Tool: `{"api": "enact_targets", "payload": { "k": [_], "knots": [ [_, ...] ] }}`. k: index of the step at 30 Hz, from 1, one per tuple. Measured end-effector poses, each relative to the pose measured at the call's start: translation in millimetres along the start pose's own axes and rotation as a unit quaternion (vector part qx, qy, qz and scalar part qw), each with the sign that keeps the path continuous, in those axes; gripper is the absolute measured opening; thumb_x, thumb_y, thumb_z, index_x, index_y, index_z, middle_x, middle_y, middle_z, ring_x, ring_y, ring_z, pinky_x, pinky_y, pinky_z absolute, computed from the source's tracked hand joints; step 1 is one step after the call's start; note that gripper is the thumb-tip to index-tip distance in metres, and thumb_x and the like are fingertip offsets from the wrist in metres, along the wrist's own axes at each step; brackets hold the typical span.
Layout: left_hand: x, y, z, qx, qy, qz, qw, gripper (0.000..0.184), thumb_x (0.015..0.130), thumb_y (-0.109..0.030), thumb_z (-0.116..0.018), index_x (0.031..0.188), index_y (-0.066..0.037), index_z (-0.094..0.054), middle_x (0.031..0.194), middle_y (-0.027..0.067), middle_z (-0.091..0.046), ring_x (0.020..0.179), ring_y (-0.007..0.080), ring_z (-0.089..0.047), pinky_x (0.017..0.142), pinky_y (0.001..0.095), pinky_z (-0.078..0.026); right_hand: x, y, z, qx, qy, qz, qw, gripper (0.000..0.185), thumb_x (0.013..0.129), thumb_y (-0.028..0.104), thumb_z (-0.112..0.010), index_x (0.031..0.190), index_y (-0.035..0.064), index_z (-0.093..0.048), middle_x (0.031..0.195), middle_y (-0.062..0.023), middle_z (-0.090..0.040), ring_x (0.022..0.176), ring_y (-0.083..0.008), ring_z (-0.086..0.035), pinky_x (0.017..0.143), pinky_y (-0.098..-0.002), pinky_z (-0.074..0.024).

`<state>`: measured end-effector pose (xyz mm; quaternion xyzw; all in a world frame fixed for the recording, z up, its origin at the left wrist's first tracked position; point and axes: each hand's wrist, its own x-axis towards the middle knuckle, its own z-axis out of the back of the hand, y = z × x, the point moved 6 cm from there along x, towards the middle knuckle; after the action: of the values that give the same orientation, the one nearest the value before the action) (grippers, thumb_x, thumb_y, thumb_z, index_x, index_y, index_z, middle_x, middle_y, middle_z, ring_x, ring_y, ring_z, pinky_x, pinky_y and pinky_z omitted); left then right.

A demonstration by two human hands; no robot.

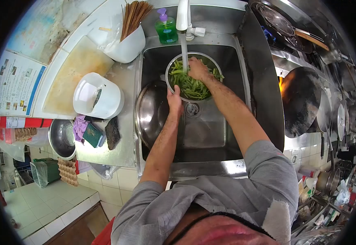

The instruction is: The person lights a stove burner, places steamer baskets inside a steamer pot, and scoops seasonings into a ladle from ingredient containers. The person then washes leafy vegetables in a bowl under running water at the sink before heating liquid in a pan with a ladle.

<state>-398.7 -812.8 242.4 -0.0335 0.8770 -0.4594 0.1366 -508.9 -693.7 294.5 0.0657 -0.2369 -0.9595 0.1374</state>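
A metal bowl (169, 84) of cut green vegetable stems (196, 88) is in the sink (204, 130), and water from the white faucet (182, 18) runs into it. My left hand (175, 101) grips the bowl's near left rim, thumb up along the side. Down among the stems is my right hand (198, 69), its fingers curled and partly hidden by them. A large round steel pan or lid (151, 118) leans in the left of the sink, beside my left forearm.
Left of the sink are a white bucket (118, 102), a green scrub pad (92, 135) and a steel bowl (62, 139). Behind stand green soap (166, 30) and a white container (131, 45) of thin sticks. To the right, flames burn near a blackened wok (302, 102).
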Motion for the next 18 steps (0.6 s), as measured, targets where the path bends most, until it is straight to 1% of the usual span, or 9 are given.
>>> {"api": "enact_targets", "payload": {
  "k": [3, 5, 7, 9, 10, 11, 13, 15, 18],
  "knots": [
    [0, 4, 0, -0.01, -0.019, 0.016, 1.0, 0.036, 0.093, -0.012, -0.046, 0.127, -0.004, -0.039, 0.118, 0.0091, -0.052, 0.102, 0.0201, -0.051, 0.086, 0.0334, -0.043, 17, -5, 0, 0.073, -0.037, 0.018, 0.996, 0.039, 0.068, 0.012, -0.065, 0.107, 0.0165, -0.061, 0.11, -0.0133, -0.052, 0.105, -0.0331, -0.052, 0.088, -0.0404, -0.0439],
    [9, 2, 8, -0.014, -0.015, -0.007, 1.0, 0.037, 0.093, -0.012, -0.045, 0.128, -0.005, -0.038, 0.12, 0.0095, -0.05, 0.102, 0.0209, -0.052, 0.086, 0.0346, -0.043, 20, -16, 3, 0.278, 0.003, -0.026, 0.96, 0.038, 0.067, 0.014, -0.068, 0.105, 0.0134, -0.061, 0.12, -0.0147, -0.049, 0.108, -0.0333, -0.05, 0.089, -0.0394, -0.0435],
    [15, -4, 17, -0.01, -0.021, -0.011, 1.0, 0.037, 0.093, -0.013, -0.045, 0.128, -0.005, -0.038, 0.12, 0.0094, -0.05, 0.102, 0.0211, -0.052, 0.086, 0.0347, -0.044, 16, -17, 10, 0.297, 0.041, 0.018, 0.954, 0.045, 0.066, 0.019, -0.071, 0.109, 0.0119, -0.059, 0.128, -0.0179, -0.044, 0.112, -0.0335, -0.048, 0.092, -0.0394, -0.0411],
    [19, -13, 21, -0.008, -0.027, -0.015, 0.999, 0.037, 0.093, -0.013, -0.045, 0.128, -0.005, -0.038, 0.119, 0.0093, -0.05, 0.102, 0.0212, -0.052, 0.085, 0.0347, -0.044, -1, -1, 9, 0.144, 0.099, 0.17, 0.97, 0.059, 0.067, 0.016, -0.071, 0.123, 0.0109, -0.05, 0.135, -0.0161, -0.038, 0.122, -0.0319, -0.039, 0.1, -0.0388, -0.0341],
    [20, -19, 20, -0.018, -0.032, -0.012, 0.999, 0.036, 0.093, -0.013, -0.046, 0.128, -0.005, -0.038, 0.118, 0.009, -0.051, 0.102, 0.0214, -0.052, 0.084, 0.0342, -0.045, -21, 11, 12, 0.05, 0.108, 0.166, 0.979, 0.074, 0.065, 0.02, -0.074, 0.131, 0.0186, -0.041, 0.142, -0.0143, -0.023, 0.129, -0.0343, -0.025, 0.105, -0.0445, -0.0263],
    [19, -24, 18, -0.027, -0.037, -0.006, 0.999, 0.036, 0.093, -0.013, -0.046, 0.127, -0.005, -0.039, 0.117, 0.0088, -0.052, 0.101, 0.0215, -0.053, 0.083, 0.0337, -0.045, -37, 25, 19, 0.05, 0.109, 0.166, 0.979, 0.074, 0.065, 0.02, -0.074, 0.131, 0.0186, -0.041, 0.142, -0.0143, -0.023, 0.129, -0.0343, -0.025, 0.105, -0.0445, -0.0263],
    [16, -20, 14, -0.037, -0.043, 0.019, 0.998, 0.036, 0.092, -0.013, -0.048, 0.127, -0.005, -0.04, 0.117, 0.0087, -0.052, 0.102, 0.0213, -0.052, 0.082, 0.0333, -0.046, -56, 38, 24, -0.149, 0.093, 0.138, 0.975, 0.084, 0.063, 0.022, -0.076, 0.135, 0.027, -0.034, 0.143, -0.0132, -0.02, 0.13, -0.0361, -0.021, 0.104, -0.0483, -0.0265],
    [14, -13, 3, -0.023, -0.038, 0.001, 0.999, 0.038, 0.091, -0.012, -0.048, 0.127, -0.005, -0.039, 0.12, 0.0084, -0.051, 0.102, 0.0209, -0.052, 0.083, 0.0334, -0.045, -38, 26, 24, -0.173, 0.042, 0.154, 0.972, 0.08, 0.062, 0.023, -0.076, 0.132, 0.0296, -0.037, 0.142, -0.0109, -0.022, 0.128, -0.0383, -0.024, 0.101, -0.05, -0.0308],
    [12, -1, -7, -0.04, -0.024, -0.022, 0.999, 0.038, 0.091, -0.012, -0.049, 0.128, -0.004, -0.039, 0.119, 0.0084, -0.051, 0.103, 0.02, -0.051, 0.087, 0.0327, -0.042, -21, 0, 19, -0.044, -0.073, 0.017, 0.996, 0.065, 0.069, 0.021, -0.071, 0.127, 0.0248, -0.042, 0.133, -0.0102, -0.035, 0.12, -0.0391, -0.035, 0.093, -0.048, -0.0406]
  ]
}}
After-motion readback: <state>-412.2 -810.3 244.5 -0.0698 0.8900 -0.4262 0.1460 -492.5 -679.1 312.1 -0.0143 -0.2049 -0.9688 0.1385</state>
